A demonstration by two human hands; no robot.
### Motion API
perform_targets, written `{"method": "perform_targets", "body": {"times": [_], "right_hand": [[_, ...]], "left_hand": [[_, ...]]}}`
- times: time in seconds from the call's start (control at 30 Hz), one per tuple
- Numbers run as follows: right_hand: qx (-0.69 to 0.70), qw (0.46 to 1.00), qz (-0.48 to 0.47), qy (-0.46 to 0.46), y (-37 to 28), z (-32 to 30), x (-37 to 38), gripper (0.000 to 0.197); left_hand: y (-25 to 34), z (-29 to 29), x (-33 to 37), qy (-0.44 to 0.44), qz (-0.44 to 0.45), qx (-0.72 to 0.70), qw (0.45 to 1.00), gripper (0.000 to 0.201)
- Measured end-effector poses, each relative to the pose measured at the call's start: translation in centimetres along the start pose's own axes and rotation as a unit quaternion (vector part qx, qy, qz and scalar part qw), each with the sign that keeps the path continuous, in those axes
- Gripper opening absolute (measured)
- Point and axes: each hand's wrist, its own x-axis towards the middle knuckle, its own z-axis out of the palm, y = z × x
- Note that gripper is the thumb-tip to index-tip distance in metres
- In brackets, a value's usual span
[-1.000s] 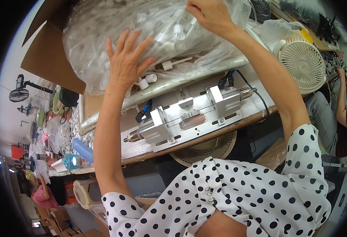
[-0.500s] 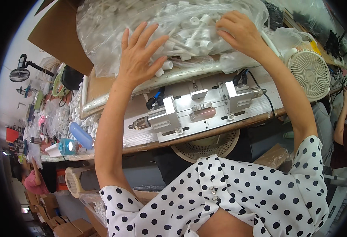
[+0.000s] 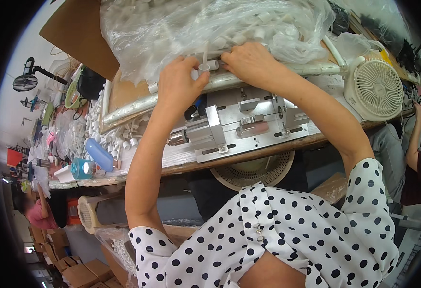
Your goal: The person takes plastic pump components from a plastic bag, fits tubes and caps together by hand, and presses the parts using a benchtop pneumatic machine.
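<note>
My left hand [image 3: 176, 85] is at the near edge of a big clear plastic bag [image 3: 157, 33] full of white caps with thin stems. Its thumb and forefinger close round a white cap with a stem [image 3: 204, 67]. A second white cap [image 3: 213, 64] lies beside it, next to the fingertips of my right hand [image 3: 249, 62]. That hand's fingers are curled down at the bag's edge, and what they grip is hidden. Below both hands a metal clamping fixture [image 3: 249, 117] stands on the bench, with a pinkish cylindrical part [image 3: 256, 128] at its middle.
A white pipe-like rail [image 3: 311, 69] runs along the bag's near side. To the right stands a white fan [image 3: 378, 89]; a cardboard flap [image 3: 78, 36] rises at the left. A blue bottle [image 3: 99, 154] and loose white parts sit on the left bench. A basket [image 3: 253, 175] is below the edge.
Both hands have come down toward me from the bag, and closer together. My left fingers, spread before, are now bent round a cap. The bag's near edge has shifted away, covering more parts.
</note>
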Motion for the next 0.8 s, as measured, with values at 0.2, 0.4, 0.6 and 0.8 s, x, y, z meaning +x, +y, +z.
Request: {"method": "perform_targets", "body": {"times": [0.2, 0.4, 0.6, 0.8], "right_hand": [[0.149, 0.988, 0.006, 0.048, -1.0, -2.1, 0.9, 0.011], [0.19, 0.98, -0.019, 0.065, -3.3, 0.2, 1.2, 0.023], [0.146, 0.989, 0.033, -0.019, -3.1, -0.2, 1.9, 0.025], [0.161, 0.987, 0.018, 0.017, -1.4, -0.1, 1.1, 0.027]], "left_hand": [[-0.7, -0.4, 0.1, -0.031, -0.007, -0.03, 0.999, 0.024], [-1.3, -1.1, -0.8, -0.031, 0.013, -0.074, 0.997, 0.027], [0.4, -4.2, -4.2, -0.036, -0.05, -0.113, 0.992, 0.03], [6.0, -2.3, -10.3, 0.003, -0.07, -0.248, 0.966, 0.032]]}}
